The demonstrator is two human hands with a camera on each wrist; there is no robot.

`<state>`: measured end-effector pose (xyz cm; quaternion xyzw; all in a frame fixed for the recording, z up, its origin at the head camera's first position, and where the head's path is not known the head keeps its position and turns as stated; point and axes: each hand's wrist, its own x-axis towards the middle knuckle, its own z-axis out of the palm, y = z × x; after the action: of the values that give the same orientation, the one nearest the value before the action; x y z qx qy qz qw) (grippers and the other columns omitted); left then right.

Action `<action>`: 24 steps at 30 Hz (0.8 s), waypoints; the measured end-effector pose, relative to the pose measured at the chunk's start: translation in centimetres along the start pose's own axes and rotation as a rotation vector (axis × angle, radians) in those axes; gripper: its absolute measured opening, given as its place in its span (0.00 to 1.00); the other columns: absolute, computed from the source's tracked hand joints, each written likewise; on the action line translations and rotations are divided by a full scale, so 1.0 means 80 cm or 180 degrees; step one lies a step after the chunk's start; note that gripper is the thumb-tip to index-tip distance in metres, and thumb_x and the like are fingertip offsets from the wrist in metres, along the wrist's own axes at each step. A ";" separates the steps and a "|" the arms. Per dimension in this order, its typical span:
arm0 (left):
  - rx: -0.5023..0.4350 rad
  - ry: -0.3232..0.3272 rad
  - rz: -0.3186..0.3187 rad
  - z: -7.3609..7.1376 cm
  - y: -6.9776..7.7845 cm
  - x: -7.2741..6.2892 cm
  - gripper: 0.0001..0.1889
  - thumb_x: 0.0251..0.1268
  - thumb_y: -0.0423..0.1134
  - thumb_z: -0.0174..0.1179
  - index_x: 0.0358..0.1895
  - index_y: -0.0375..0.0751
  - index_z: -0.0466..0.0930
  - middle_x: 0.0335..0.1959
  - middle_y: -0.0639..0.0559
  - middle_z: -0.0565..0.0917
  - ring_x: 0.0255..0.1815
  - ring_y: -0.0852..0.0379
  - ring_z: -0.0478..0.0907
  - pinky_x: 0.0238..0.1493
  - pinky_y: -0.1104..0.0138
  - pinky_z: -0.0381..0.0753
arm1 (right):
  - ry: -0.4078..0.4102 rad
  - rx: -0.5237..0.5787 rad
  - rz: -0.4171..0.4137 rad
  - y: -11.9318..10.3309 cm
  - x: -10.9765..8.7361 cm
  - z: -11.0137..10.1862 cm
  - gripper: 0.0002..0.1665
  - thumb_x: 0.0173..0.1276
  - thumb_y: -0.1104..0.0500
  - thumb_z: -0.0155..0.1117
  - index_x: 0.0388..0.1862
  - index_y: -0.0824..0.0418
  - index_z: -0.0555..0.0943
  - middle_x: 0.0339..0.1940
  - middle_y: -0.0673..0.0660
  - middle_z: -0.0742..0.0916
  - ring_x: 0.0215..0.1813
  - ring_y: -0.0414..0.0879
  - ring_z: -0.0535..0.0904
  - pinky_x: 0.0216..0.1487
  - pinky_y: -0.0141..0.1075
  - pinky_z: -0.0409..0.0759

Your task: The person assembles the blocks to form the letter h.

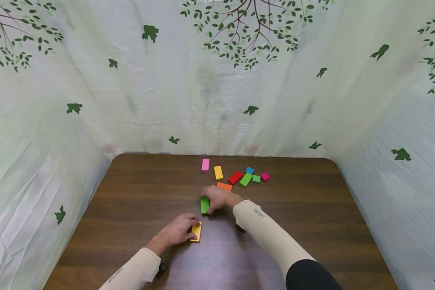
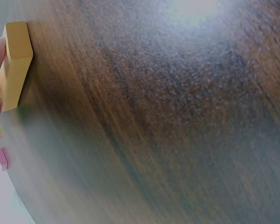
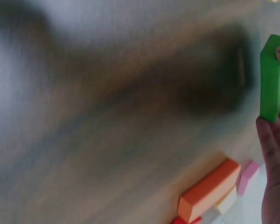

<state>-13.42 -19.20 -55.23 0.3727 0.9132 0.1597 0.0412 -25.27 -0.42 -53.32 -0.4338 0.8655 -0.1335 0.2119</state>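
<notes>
My left hand (image 1: pixel 178 229) holds a yellow rectangular block (image 1: pixel 197 233) near the front middle of the table, thumb at its near end and fingers at its far end. In the left wrist view that yellow block (image 2: pixel 17 60) stands at the left edge with fingertips on it. Farther back, my right hand (image 1: pixel 219 198) grips a green rectangular block (image 1: pixel 204 205) between thumb and fingers. The right wrist view shows the green block (image 3: pixel 271 79) pinched at its two ends. An orange block (image 1: pixel 224 186) lies just beyond the right hand, which partly covers it.
Behind the hands on the wooden table (image 1: pixel 148 181) lie a pink block (image 1: pixel 205 164), another yellow block (image 1: pixel 218 172), a red block (image 1: pixel 235 177), a green block (image 1: pixel 245 179), a small green block (image 1: pixel 256 179), a blue block (image 1: pixel 249 170) and a magenta block (image 1: pixel 265 177). Leaf-printed curtains (image 1: pixel 148 88) surround the table.
</notes>
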 end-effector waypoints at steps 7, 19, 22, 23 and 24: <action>0.0018 -0.0040 -0.0017 -0.002 0.000 0.000 0.16 0.51 0.41 0.74 0.40 0.36 0.83 0.40 0.50 0.78 0.43 0.52 0.77 0.49 0.58 0.78 | 0.0076 -0.0042 -0.0025 -0.009 0.005 0.016 0.34 0.53 0.53 0.76 0.59 0.61 0.78 0.54 0.54 0.80 0.52 0.44 0.73 0.56 0.33 0.71; -0.0008 -0.0133 -0.0130 -0.004 0.001 0.000 0.16 0.52 0.41 0.73 0.41 0.36 0.83 0.42 0.49 0.79 0.46 0.50 0.77 0.51 0.56 0.77 | 0.0215 0.0061 0.0068 -0.010 0.002 0.027 0.31 0.58 0.50 0.74 0.59 0.60 0.79 0.52 0.53 0.80 0.52 0.43 0.74 0.56 0.32 0.71; -0.0002 -0.0131 -0.0128 -0.004 0.001 0.000 0.16 0.52 0.42 0.73 0.41 0.37 0.83 0.42 0.49 0.79 0.46 0.50 0.77 0.51 0.56 0.77 | 0.0243 0.0125 0.0061 -0.010 0.002 0.029 0.30 0.59 0.51 0.73 0.59 0.60 0.80 0.51 0.53 0.80 0.52 0.44 0.75 0.57 0.32 0.71; 0.0007 -0.0115 -0.0103 -0.003 0.000 0.000 0.16 0.52 0.42 0.73 0.41 0.37 0.83 0.42 0.49 0.79 0.46 0.50 0.77 0.51 0.56 0.77 | 0.0252 0.0144 0.0046 -0.010 0.002 0.029 0.29 0.59 0.51 0.73 0.59 0.60 0.80 0.51 0.53 0.81 0.52 0.43 0.75 0.56 0.32 0.71; 0.0011 -0.0103 -0.0088 -0.003 0.000 -0.001 0.16 0.52 0.42 0.73 0.40 0.37 0.83 0.42 0.49 0.79 0.46 0.50 0.77 0.51 0.57 0.77 | 0.0253 0.0179 0.0034 -0.010 0.002 0.030 0.29 0.59 0.51 0.73 0.58 0.60 0.80 0.51 0.53 0.81 0.52 0.43 0.75 0.56 0.32 0.71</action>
<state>-13.43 -19.28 -55.03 0.3627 0.9177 0.1515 0.0575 -23.61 -1.13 -55.11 -0.4174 0.8715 -0.1737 0.1901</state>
